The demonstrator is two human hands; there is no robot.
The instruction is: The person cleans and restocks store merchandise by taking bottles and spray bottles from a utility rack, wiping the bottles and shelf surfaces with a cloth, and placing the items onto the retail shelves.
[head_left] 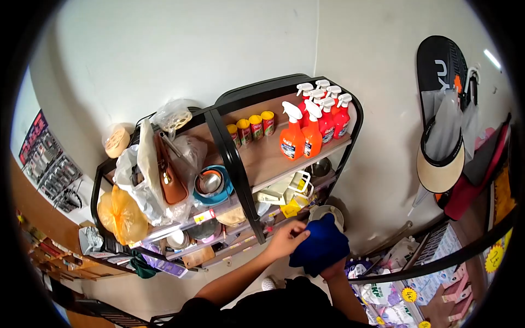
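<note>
A dark blue cloth is bunched up in front of me, low and right of centre. My right hand grips it from below, and its fingers are mostly hidden by the fabric. Just left of the cloth is my left hand, with fingers loosely bent and apart, holding nothing I can see. Its fingertips come close to the cloth's left edge; whether they touch I cannot tell. Behind the cloth, a pale round container shows in part.
A black-framed shelf ahead carries red and orange spray bottles, yellow-lidded cans, a brown handbag, an orange plastic bag and a blue basin. Packaged goods fill a rack at lower right. Visors hang on the right wall.
</note>
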